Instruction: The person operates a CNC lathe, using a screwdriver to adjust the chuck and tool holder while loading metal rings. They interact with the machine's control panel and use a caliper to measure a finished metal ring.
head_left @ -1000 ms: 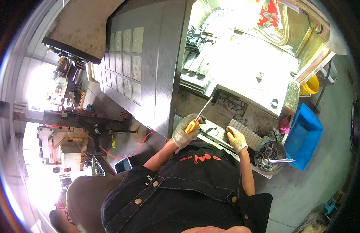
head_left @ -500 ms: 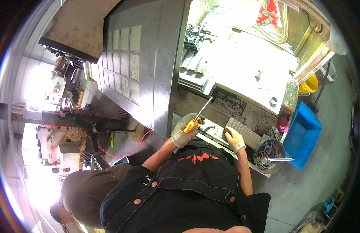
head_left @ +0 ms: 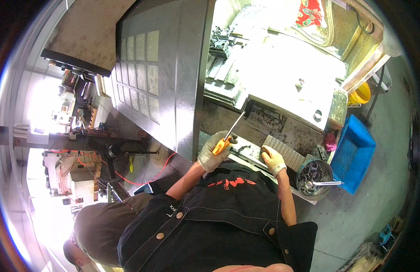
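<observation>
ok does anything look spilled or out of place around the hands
Dark, grainy debris lies scattered across the dull metal ledge beside the bright white panel, so it looks spilled. A long silver tool juts past the rim of the round metal bowl of rings, perhaps just parked there.

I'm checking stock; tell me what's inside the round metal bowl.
The round metal bowl holds a pile of metal rings, with a silver tool lying partly over them; whatever is beneath is covered.

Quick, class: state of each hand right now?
Left hand: closed around an orange-handled tool.
Right hand: beside the row of pale blocks; open or holding something, cannot be told.
</observation>
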Demonstrator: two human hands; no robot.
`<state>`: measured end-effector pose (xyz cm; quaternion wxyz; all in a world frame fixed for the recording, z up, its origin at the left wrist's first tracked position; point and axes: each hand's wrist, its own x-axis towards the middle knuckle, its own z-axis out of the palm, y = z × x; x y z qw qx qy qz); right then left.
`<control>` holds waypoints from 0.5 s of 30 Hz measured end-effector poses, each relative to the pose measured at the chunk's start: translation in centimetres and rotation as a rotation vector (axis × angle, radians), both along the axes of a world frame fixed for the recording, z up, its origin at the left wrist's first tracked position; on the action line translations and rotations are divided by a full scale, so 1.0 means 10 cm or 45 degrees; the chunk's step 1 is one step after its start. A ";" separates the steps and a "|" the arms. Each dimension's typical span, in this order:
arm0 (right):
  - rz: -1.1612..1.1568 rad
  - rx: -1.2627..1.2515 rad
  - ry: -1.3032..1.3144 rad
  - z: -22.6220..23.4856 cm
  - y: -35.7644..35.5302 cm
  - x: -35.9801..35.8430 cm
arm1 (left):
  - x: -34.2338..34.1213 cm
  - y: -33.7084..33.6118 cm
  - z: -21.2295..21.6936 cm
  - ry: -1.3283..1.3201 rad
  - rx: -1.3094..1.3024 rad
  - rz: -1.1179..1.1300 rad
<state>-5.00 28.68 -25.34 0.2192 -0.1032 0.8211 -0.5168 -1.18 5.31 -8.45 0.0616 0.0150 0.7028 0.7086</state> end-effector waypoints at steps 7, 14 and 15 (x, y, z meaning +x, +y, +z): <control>0.040 0.023 -0.050 -0.01 0.00 0.00 | 0.00 0.00 0.02 0.000 -0.001 -0.025; 0.074 0.055 -0.043 0.06 0.02 -0.01 | -0.01 0.04 0.02 0.032 -0.039 0.017; 0.075 0.060 -0.045 0.05 0.02 -0.01 | -0.02 0.03 0.01 0.042 -0.050 0.008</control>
